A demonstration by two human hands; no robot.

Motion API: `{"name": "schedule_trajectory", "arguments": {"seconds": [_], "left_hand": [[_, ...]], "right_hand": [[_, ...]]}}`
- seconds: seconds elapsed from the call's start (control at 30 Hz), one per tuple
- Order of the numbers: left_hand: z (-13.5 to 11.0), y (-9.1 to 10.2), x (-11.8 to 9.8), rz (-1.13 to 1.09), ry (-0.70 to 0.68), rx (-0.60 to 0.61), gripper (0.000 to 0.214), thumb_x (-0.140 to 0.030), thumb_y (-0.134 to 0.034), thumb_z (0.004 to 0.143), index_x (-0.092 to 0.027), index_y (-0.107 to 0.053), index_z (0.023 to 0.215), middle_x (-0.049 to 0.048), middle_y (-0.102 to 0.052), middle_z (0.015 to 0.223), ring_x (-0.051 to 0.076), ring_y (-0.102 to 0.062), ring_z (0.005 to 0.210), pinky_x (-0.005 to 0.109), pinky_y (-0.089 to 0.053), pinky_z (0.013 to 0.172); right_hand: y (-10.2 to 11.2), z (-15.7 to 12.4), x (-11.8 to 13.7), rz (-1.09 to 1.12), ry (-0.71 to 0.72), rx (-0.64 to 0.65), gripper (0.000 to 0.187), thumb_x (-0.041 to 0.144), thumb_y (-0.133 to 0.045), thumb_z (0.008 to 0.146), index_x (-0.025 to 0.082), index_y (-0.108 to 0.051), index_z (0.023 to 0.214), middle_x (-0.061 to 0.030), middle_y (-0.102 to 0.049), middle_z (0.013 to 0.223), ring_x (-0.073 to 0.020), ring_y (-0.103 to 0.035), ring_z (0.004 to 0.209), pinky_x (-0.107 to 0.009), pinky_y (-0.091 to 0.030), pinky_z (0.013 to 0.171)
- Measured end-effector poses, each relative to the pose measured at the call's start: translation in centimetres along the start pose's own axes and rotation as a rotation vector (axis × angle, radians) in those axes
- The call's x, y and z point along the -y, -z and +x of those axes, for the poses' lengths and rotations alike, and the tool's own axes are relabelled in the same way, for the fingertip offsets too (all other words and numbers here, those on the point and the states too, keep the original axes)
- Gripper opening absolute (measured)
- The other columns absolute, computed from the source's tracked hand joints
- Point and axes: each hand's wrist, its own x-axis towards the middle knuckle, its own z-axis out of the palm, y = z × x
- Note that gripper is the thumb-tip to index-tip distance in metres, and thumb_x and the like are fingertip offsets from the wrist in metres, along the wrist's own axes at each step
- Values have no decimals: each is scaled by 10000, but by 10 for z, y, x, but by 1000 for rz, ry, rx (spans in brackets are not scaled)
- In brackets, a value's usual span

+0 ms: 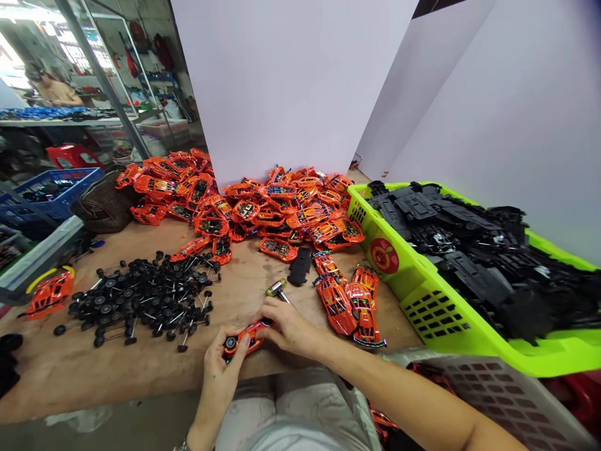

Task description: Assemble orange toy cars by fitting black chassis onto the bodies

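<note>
Both my hands hold one small orange toy car (pixel 245 339) at the near edge of the wooden table (pixel 141 366). My left hand (pixel 220 369) grips its near end, where a black wheel shows. My right hand (pixel 291 326) is closed over its far end. A small screwdriver with a yellow handle (pixel 277 289) lies just beyond my right hand. A heap of black wheel-and-axle sets (pixel 141 300) lies to the left. A few finished orange cars (pixel 350 304) lie to the right.
A big pile of orange car bodies (pixel 253 203) fills the back of the table. A lime green basket (pixel 422 300) of black chassis parts stands at right, a white crate (pixel 493 401) below it. A blue crate (pixel 51 194) sits far left. White boards stand behind. A person sits far back left.
</note>
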Motion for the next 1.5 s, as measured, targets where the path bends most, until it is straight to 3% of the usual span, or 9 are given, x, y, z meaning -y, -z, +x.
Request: {"name": "schedule_trajectory", "arguments": {"seconds": [0.17, 0.27, 0.37, 0.5, 0.73, 1.0, 1.23, 1.4, 1.5], "left_hand": [[-4, -10, 4, -6, -36, -178, 348, -425, -730, 781, -204, -646, 1036, 85, -675, 1076, 237, -633, 1036, 324, -503, 908], [-10, -20, 7, -151, -43, -344, 672, -452, -794, 705, -239, -490, 1266, 113, -556, 1309, 245, -573, 1183, 352, -475, 988], [-14, -17, 2, -235, 46, -225, 576, -512, -748, 735, -220, -533, 1183, 107, -642, 1175, 240, -652, 1038, 360, -531, 893], [-5, 7, -11, 118, -40, -37, 358, -451, -785, 700, -212, -673, 942, 51, -714, 914, 241, -680, 838, 351, -546, 778], [8, 11, -2, 341, -204, 216, 259, -372, -709, 790, -251, -714, 1020, 51, -750, 1032, 261, -691, 966, 386, -545, 843], [2, 5, 11, 262, -181, 181, 251, -423, -595, 892, -220, -707, 989, 56, -756, 975, 227, -696, 932, 337, -545, 821], [4, 4, 10, 308, -166, 170, 258, -419, -597, 886, -217, -695, 1012, 50, -755, 960, 215, -705, 899, 319, -551, 794], [4, 2, 6, 256, -120, 158, 266, -427, -606, 879, -211, -698, 1002, 62, -747, 1009, 222, -696, 942, 333, -551, 842], [3, 5, 11, 110, -44, 156, 276, -441, -610, 878, -211, -679, 1012, 57, -737, 1019, 224, -696, 936, 334, -567, 818]], "right_hand": [[-10, -5, 0, 46, -92, -136, 203, 379, -615, 917, 204, -713, 949, -57, -609, 880, -210, -581, 847, -335, -483, 781], [-39, -11, 0, 385, -246, -333, 328, 503, -593, 905, 202, -677, 1006, -67, -659, 938, -226, -617, 905, -362, -503, 830], [-69, -22, 7, 722, -313, -462, 409, 560, -507, 930, 200, -598, 1101, -91, -676, 1042, -243, -639, 999, -387, -523, 879], [-56, -34, 19, 467, -256, -546, 405, 433, -539, 944, 237, -485, 1294, -101, -542, 1349, -233, -481, 1296, -414, -372, 1106], [-7, -19, 3, 222, -189, -82, 349, 239, -625, 885, 219, -613, 1232, -55, -673, 1093, -207, -628, 994, -351, -480, 913], [-9, -16, -7, 248, -171, -99, 506, 258, -728, 830, 199, -553, 1301, -75, -622, 1167, -207, -589, 1074, -320, -463, 917], [-13, -15, -4, 165, -203, -160, 105, 249, -735, 824, 165, -689, 867, -3, -635, 802, -148, -564, 746, -243, -417, 681], [-17, -15, -4, 169, -189, -220, 75, 237, -702, 845, 167, -675, 848, -2, -631, 805, -151, -560, 771, -254, -415, 712], [-10, -16, -4, 321, -181, -147, 263, 303, -707, 845, 178, -629, 1063, -22, -640, 977, -160, -579, 875, -266, -453, 780]]}}
